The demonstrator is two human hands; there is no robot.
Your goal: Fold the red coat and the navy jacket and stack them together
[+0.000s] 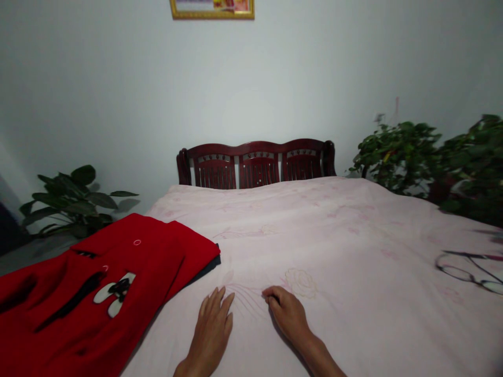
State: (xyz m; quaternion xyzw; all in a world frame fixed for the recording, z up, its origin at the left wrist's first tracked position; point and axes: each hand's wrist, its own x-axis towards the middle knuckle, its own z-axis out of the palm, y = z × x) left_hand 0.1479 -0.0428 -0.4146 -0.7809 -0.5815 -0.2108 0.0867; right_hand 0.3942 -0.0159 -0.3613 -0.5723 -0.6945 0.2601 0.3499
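My left hand [212,324] rests on a pale pink sheet [346,324], its fingers stretched out and slightly apart, holding nothing. To the right of it, my right hand [288,311] is closed low over the sheet, fingers curled toward the thumb. Whatever may be between those fingertips is hidden. Fine lines on the sheet run between the two hands, beside a printed flower. On the left lies a red garment [157,272] with a black-and-white cartoon patch, nearest to my left hand. A dark fabric edge [208,268] shows from under it.
A pair of eyeglasses [458,272] and a dark pen-like stick [475,255] lie at the right. A dark red wooden headboard [257,152] stands at the far end. Leafy plants flank the bed, one at left [74,196], others at right [401,152].
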